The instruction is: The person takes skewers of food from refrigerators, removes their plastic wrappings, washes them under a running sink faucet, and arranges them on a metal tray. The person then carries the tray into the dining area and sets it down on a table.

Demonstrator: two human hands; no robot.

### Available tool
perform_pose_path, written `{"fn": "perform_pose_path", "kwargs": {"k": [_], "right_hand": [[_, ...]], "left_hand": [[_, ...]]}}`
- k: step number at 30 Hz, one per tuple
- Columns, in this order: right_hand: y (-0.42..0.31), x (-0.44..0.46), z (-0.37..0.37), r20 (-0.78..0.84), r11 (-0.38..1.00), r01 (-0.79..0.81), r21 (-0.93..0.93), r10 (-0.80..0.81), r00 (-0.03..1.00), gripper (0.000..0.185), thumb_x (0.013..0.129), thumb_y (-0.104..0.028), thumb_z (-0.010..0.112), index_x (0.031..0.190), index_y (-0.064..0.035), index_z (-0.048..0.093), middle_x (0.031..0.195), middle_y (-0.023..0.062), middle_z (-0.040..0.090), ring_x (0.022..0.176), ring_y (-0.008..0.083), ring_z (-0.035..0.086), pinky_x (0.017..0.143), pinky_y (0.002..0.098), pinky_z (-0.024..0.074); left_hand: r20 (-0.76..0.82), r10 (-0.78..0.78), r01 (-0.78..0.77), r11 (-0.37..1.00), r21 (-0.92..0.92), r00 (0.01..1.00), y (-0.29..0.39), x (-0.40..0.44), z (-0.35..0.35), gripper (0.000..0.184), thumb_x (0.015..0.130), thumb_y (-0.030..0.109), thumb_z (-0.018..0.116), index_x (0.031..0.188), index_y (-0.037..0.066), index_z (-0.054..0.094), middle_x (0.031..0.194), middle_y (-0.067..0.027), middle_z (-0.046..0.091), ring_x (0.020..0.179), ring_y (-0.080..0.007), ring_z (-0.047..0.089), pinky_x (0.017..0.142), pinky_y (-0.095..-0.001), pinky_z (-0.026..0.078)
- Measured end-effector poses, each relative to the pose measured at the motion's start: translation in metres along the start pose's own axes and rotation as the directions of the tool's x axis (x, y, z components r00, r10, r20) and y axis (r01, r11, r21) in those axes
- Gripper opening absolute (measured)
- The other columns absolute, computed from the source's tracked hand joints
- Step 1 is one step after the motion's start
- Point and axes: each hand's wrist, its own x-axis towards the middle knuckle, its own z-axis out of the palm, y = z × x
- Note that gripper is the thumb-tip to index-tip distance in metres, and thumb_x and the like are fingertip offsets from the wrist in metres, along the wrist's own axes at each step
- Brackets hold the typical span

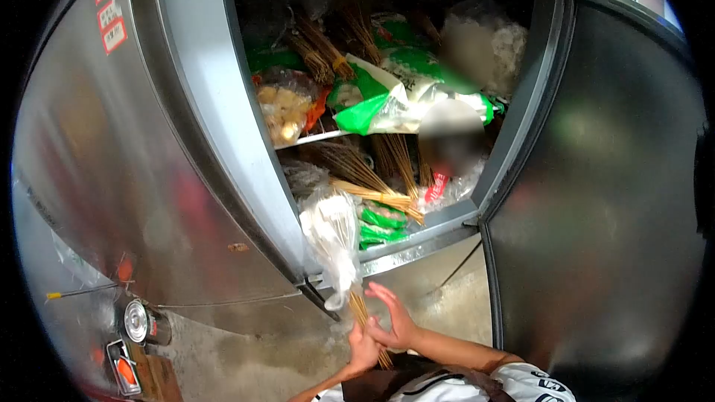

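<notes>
Concrete floor (231,353) runs beneath a metal-fronted cabinet (156,179), whose dark door (596,193) stands open on the right. Red-and-white stickers (113,33) sit near the closed left door's top edge; their writing is too small to read. White characters on a red label (436,188), by the lower compartment's right front corner, are also illegible.

On the upper shelf (316,137), a clear bag of yellowish pieces (283,108) fills the left front corner, beside bundled sticks (320,48) and a green-and-white bag (369,100). Below lie more sticks (372,192) and green packets (382,225) near the front edge. Two patches on the right are blurred.

Before the cabinet's front edge, a clear plastic bag (329,234) covers the upper end of a stick bundle (360,311). The left hand (363,346) is wrapped around the sticks; the right hand (395,321), fingers spread, is close against it. A metal can (147,322) stands at lower left.
</notes>
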Motion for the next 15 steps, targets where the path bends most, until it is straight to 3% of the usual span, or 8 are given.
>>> {"fn": "perform_pose_path", "kwargs": {"k": [1,3,8,10,11,13,14,15], "right_hand": [[0.001,-0.006,-0.001,0.04,1.0,0.015,0.025,-0.016,0.999,0.077,0.078,-0.033,0.063,0.134,0.0003,0.023,0.136,0.0217,0.029,0.121,0.0328,0.039,0.101,0.0424,0.0302],[0.004,-0.019,0.0,0.048,0.993,-0.013,0.114,0.008,0.999,0.077,0.079,-0.034,0.063,0.135,0.0002,0.022,0.136,0.0217,0.031,0.119,0.0325,0.04,0.1,0.0426,0.0311],[0.026,-0.07,0.006,0.133,0.957,-0.103,0.272,0.069,0.989,0.074,0.082,-0.031,0.059,0.136,-0.0006,0.018,0.134,0.0228,0.033,0.113,0.0307,0.046,0.096,0.0423,0.0363],[0.021,-0.08,0.003,0.146,0.741,-0.315,0.592,0.286,0.947,0.065,0.084,-0.015,0.057,0.136,0.0011,0.021,0.116,0.0156,0.046,0.098,0.0201,0.05,0.088,0.0333,0.0397],[0.016,-0.078,-0.007,0.15,0.736,-0.314,0.6,0.282,0.948,0.065,0.084,-0.015,0.057,0.136,0.0011,0.021,0.116,0.0156,0.046,0.098,0.0201,0.05,0.088,0.0333,0.0397],[-0.007,-0.048,-0.048,0.044,0.945,-0.247,0.215,0.244,0.969,0.058,0.086,-0.007,0.053,0.135,0.0013,0.023,0.094,0.0075,0.051,0.074,0.0131,0.049,0.069,0.0245,0.0435],[-0.007,-0.038,-0.062,0.056,0.945,-0.242,0.222,0.235,0.97,0.058,0.086,-0.007,0.053,0.135,0.0013,0.023,0.094,0.0075,0.051,0.074,0.0131,0.049,0.069,0.0245,0.0435],[-0.008,-0.029,-0.076,-0.065,0.952,-0.179,0.249,0.2,0.978,0.054,0.087,-0.009,0.051,0.134,0.0017,0.027,0.085,0.0051,0.053,0.067,0.0119,0.05,0.062,0.0243,0.0434]], "left_hand": [[0.01,0.049,-0.049,0.999,-0.005,0.999,-0.009,-0.003,-0.003,0.02,0.093,0.022,0.046,0.1,0.003,0.046,0.062,-0.0008,0.047,0.045,-0.0086,0.043,0.039,-0.0239,0.034],[0.033,0.128,-0.122,0.984,-0.132,0.991,-0.023,-0.007,-0.003,0.018,0.093,0.018,0.046,0.099,0.002,0.046,0.065,-0.0015,0.048,0.05,-0.0082,0.044,0.043,-0.0232,0.036],[0.132,0.341,-0.318,0.933,-0.172,0.931,-0.015,-0.004,0.018,0.013,0.092,0.013,0.043,0.099,0.003,0.041,0.064,-0.0015,0.043,0.052,-0.0085,0.04,0.047,-0.0234,0.036],[0.136,0.366,-0.344,0.926,-0.158,0.921,0.01,0.004,0.04,0.014,0.093,0.012,0.039,0.103,0.004,0.035,0.064,-0.0003,0.037,0.053,-0.0089,0.035,0.047,-0.0235,0.034],[0.129,0.368,-0.349,0.925,-0.149,0.921,0.021,0.007,0.052,0.014,0.093,0.012,0.039,0.103,0.004,0.035,0.064,-0.0003,0.037,0.053,-0.0089,0.035,0.047,-0.0235,0.034],[0.257,0.48,-0.477,0.875,-0.079,0.839,0.04,0.013,0.076,0.012,0.093,0.014,0.039,0.099,0.004,0.036,0.07,-0.0016,0.04,0.06,-0.0112,0.041,0.06,-0.0298,0.043],[0.359,0.589,-0.64,0.768,0.03,0.724,0.055,0.023,0.089,0.016,0.092,0.014,0.042,0.1,0.0,0.038,0.079,-0.0059,0.046,0.071,-0.015,0.046,0.07,-0.0325,0.042],[0.47,0.656,-0.778,0.617,0.118,0.591,0.07,0.031,0.1,0.02,0.09,0.013,0.046,0.1,-0.003,0.04,0.087,-0.0102,0.052,0.081,-0.0188,0.051,0.081,-0.0352,0.041]]}}
